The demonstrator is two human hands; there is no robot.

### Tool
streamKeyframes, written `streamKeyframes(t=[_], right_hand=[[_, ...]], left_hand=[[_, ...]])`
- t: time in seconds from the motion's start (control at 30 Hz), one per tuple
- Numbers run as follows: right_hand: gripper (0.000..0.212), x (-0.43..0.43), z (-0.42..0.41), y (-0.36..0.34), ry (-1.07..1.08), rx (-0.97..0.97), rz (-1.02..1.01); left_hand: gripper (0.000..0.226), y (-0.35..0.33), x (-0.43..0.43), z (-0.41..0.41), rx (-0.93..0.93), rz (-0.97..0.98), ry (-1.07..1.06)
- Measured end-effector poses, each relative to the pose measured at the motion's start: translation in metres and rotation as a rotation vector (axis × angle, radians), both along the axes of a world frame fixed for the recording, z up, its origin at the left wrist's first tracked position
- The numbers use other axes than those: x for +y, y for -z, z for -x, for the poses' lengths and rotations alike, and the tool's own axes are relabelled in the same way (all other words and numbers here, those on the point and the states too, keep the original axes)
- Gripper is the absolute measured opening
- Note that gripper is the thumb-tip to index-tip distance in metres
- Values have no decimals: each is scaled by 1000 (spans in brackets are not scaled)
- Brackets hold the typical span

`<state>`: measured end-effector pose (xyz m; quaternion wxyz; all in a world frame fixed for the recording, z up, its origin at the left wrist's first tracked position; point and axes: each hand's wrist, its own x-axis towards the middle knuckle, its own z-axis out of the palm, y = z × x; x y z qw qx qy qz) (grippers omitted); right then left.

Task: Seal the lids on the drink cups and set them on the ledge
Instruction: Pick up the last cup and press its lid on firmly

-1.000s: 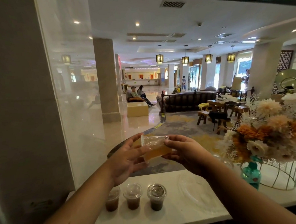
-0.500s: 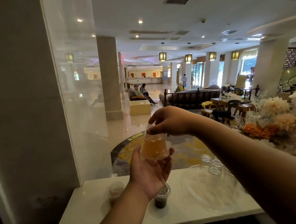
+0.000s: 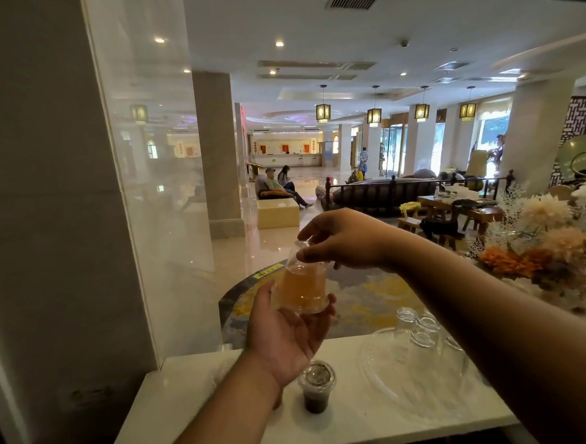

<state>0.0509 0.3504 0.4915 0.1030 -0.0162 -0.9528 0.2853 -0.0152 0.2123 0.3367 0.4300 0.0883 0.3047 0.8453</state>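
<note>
Cradling the amber drink cup (image 3: 302, 286) from below in the left hand (image 3: 285, 335), pinching its lid rim with the right hand (image 3: 347, 242), raised above the white ledge (image 3: 200, 409) and a lidded dark cup (image 3: 316, 387).

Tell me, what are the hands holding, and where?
One clear cup of amber drink: the left hand cradles its base, and the right hand pinches its top rim.

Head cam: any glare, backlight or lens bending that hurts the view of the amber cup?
Head view: bright lobby behind leaves both hands dark, left hand under the amber cup, right hand on its lid; glass panel carries hazy reflections; wide-angle bending curves the frame edges; cup stays readable.
</note>
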Motion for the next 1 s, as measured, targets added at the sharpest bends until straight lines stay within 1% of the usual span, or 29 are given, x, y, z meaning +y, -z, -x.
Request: streamKeyframes(t=[0.07, 0.13, 0.2, 0.23, 0.3, 0.37, 0.4, 0.47, 0.53, 0.6, 0.87, 1.0], right_hand=[[43, 13, -8, 13, 19, 44, 166], [43, 25, -16, 35, 45, 107, 402], [45, 29, -21, 60, 76, 163, 653], [46, 27, -21, 72, 94, 182, 771], [43, 19, -18, 93, 128, 190, 976], [37, 10, -15, 106, 136, 137, 1145], [36, 6, -13, 109, 131, 105, 1228], [38, 0, -9, 111, 118, 56, 1394], [38, -5, -6, 109, 106, 11, 1512], [37, -6, -4, 105, 107, -10, 1556], [33, 12, -13, 102, 134, 3, 1506], [41, 35, -22, 120, 213, 15, 1480]], left_hand=[[74, -17, -6, 12, 77, 92, -39], [64, -43, -13, 26, 257, 267, -89], [60, -72, -17, 37, 540, 513, -142], [62, -86, -17, 41, 711, 640, -180], [75, -111, -13, 46, 1075, 887, -246], [92, -131, -4, 47, 1418, 1117, -250], [97, -138, 2, 48, 1548, 1188, -235], [100, -147, 14, 51, 1702, 1255, -192], [101, -154, 21, 53, 1756, 1307, -153], [101, -159, 24, 55, 1777, 1339, -126], [94, -158, 41, 54, 1804, 1331, -89], [91, -135, 64, 45, 1802, 1286, -49]])
